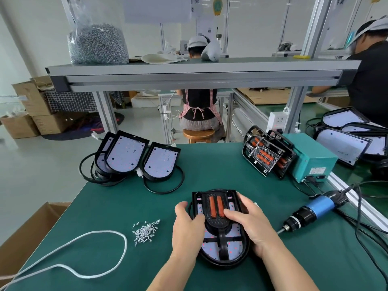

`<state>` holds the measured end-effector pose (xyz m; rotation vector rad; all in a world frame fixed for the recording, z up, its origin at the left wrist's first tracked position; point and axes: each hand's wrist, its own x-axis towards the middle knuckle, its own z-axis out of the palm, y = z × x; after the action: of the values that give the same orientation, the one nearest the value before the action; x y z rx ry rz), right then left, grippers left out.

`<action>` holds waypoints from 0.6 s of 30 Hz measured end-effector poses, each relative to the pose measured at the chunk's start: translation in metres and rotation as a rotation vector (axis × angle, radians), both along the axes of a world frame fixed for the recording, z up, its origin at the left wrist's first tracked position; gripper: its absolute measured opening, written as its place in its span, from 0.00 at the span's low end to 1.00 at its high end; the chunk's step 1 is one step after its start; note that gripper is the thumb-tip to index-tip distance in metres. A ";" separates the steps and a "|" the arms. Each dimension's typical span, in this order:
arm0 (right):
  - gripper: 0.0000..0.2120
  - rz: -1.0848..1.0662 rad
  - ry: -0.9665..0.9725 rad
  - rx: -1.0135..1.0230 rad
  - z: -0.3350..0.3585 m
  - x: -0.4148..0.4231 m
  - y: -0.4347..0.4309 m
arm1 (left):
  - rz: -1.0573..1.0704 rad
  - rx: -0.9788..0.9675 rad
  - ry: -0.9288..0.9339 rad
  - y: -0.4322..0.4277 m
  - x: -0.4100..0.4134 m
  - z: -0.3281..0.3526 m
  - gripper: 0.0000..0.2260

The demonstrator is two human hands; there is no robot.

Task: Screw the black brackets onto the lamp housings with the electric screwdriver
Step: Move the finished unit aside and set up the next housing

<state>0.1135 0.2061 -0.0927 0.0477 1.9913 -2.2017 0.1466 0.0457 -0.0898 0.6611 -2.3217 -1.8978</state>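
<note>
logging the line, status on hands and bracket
Left hand grips lamp housing edge, right hand presses black bracket onto it. Electric screwdriver idle on mat. Screws loose at left, nothing blocking.
</note>
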 end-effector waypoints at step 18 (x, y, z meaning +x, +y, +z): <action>0.23 -0.651 0.327 0.703 0.028 0.017 0.050 | -0.129 0.054 0.121 -0.004 -0.004 -0.002 0.25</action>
<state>0.1306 0.2558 -0.0642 0.5174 3.2108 -1.7187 0.1422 0.0412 -0.0916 0.3967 -2.2969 -1.9992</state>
